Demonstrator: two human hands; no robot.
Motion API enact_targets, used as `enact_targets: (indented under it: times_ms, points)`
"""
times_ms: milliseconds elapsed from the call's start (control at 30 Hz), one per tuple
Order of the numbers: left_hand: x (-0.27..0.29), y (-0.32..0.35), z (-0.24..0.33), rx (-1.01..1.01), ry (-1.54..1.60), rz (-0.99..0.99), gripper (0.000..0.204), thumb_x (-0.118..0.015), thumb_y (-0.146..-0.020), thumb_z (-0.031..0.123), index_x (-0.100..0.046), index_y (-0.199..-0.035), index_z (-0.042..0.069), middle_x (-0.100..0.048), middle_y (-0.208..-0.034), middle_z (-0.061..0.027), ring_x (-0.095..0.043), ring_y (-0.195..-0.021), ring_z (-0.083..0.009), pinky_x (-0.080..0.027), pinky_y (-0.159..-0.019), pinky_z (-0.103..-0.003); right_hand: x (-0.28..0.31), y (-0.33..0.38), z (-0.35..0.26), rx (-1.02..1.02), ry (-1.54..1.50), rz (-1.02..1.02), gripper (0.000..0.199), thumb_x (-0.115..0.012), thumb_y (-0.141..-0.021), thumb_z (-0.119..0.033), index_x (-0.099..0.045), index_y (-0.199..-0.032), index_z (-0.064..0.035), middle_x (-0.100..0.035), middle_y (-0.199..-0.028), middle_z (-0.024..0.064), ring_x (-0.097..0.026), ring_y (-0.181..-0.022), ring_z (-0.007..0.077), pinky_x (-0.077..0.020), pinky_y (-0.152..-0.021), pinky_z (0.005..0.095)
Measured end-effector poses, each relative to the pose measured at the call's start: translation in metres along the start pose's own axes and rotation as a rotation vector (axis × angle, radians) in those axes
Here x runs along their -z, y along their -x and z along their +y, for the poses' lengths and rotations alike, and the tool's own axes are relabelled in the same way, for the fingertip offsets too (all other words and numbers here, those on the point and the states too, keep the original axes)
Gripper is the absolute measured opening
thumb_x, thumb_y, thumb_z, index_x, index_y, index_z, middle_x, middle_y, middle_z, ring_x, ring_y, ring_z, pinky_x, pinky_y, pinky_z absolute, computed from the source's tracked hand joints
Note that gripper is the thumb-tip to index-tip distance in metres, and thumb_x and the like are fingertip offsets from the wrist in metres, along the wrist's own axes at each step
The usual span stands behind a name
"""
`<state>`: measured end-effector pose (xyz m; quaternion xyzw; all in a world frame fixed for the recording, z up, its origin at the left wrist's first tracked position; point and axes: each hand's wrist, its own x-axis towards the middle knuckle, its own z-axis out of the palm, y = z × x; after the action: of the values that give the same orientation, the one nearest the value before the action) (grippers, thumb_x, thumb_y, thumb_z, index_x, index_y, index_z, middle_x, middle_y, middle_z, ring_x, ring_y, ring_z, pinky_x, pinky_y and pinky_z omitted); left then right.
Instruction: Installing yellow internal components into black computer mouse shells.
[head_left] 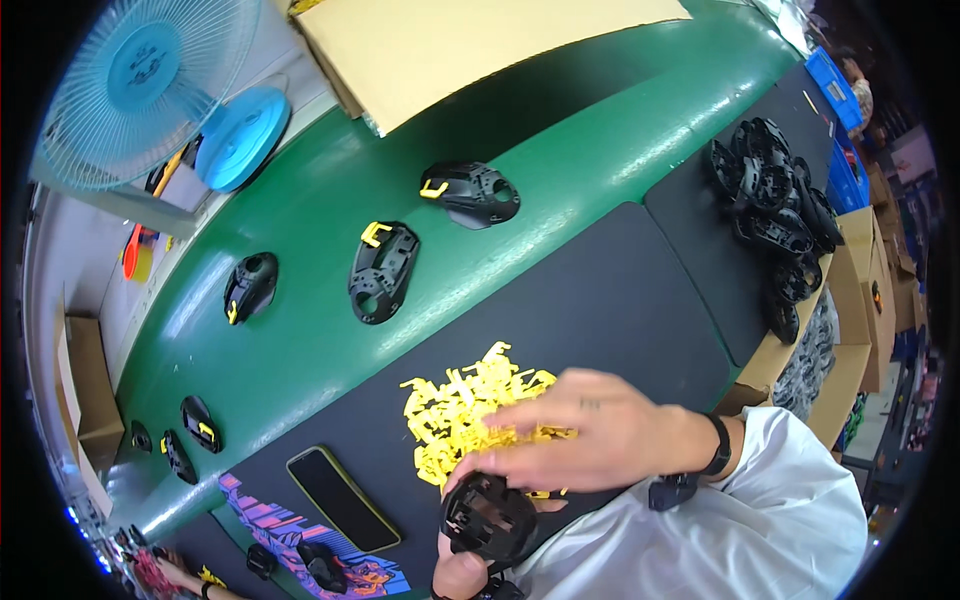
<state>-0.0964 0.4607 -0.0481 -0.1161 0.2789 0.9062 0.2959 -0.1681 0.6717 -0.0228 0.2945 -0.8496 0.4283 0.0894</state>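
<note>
My left hand (pixel 460 572) is closed around a black plastic shell (pixel 488 517), shaped like a computer mouse housing, with its hollow side up. Just above it, my right hand (pixel 590 430) reaches over a pile of small yellow plastic clips (pixel 455 410). Its fingers are stretched out and slightly blurred, with a gap between thumb and forefinger. I make out nothing in them. The pile lies on a dark grey mat (pixel 590 300), partly covered by the right hand.
Black shells with yellow clips, such as this one (pixel 385 272), lie spaced along a green conveyor belt (pixel 300 350). More shells (pixel 770 190) are heaped at the far right beside a cardboard box (pixel 850 370). A phone (pixel 343 498) lies left; a fan (pixel 145 70) stands beyond the belt.
</note>
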Motion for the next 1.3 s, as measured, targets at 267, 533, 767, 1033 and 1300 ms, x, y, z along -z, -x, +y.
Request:
enact_targets:
  times_ms: [267,533,767,1033,1300]
  points:
    - [0.037,-0.011,-0.015,-0.226,0.076,-0.275,0.094,-0.066,-0.080,0.059,-0.020,-0.152,0.018,-0.049,-0.120,-0.0300,-0.055,-0.111,-0.0422,-0.050,-0.088,-0.059,-0.015,-0.012,0.069,-0.104,0.399,-0.240,0.040,-0.060,-0.078,-0.009,-0.064,-0.117,-0.0118,-0.066,-0.106,0.0011,-0.063,-0.091,0.0182,-0.0505,-0.082,0.0310]
    - [0.032,-0.016,-0.007,-0.217,-0.087,-0.222,0.096,-0.071,-0.079,0.051,-0.018,-0.152,0.019,-0.048,-0.120,-0.0261,-0.054,-0.110,-0.0365,-0.043,-0.098,-0.057,-0.008,-0.008,0.049,-0.218,0.144,-0.135,0.040,-0.059,-0.082,-0.001,-0.061,-0.121,-0.0091,-0.062,-0.092,0.0078,-0.065,-0.083,0.0258,-0.0548,-0.072,0.0350]
    - [0.012,-0.038,-0.004,-0.245,-0.355,-0.165,0.105,-0.074,-0.077,0.037,-0.011,-0.153,0.003,-0.030,-0.150,-0.0228,-0.048,-0.123,-0.0329,-0.039,-0.104,-0.046,0.002,0.004,0.016,-0.247,-0.064,-0.088,0.022,-0.067,-0.077,-0.008,-0.061,-0.098,-0.0083,-0.061,-0.084,0.0062,-0.064,-0.073,0.0253,-0.0531,-0.065,0.0344]
    - [0.004,-0.043,-0.019,-0.162,-0.345,-0.080,0.108,-0.074,-0.073,0.045,-0.015,-0.150,-0.005,-0.034,-0.145,-0.0226,-0.040,-0.134,-0.0317,-0.032,-0.110,-0.043,-0.013,0.008,0.011,-0.076,0.034,0.144,0.030,-0.075,-0.077,-0.011,-0.064,-0.105,-0.0077,-0.060,-0.080,0.0041,-0.063,-0.067,0.0184,-0.0512,-0.058,0.0288]
    - [0.000,-0.039,-0.024,-0.128,-0.215,0.015,0.110,-0.076,-0.070,0.047,-0.018,-0.149,-0.004,-0.044,-0.137,-0.0213,-0.052,-0.123,-0.0311,-0.042,-0.104,-0.043,-0.014,0.011,0.019,-0.039,0.044,0.156,0.025,-0.076,-0.079,-0.014,-0.067,-0.102,-0.0111,-0.058,-0.088,0.0033,-0.062,-0.059,0.0172,-0.0523,-0.057,0.0285]
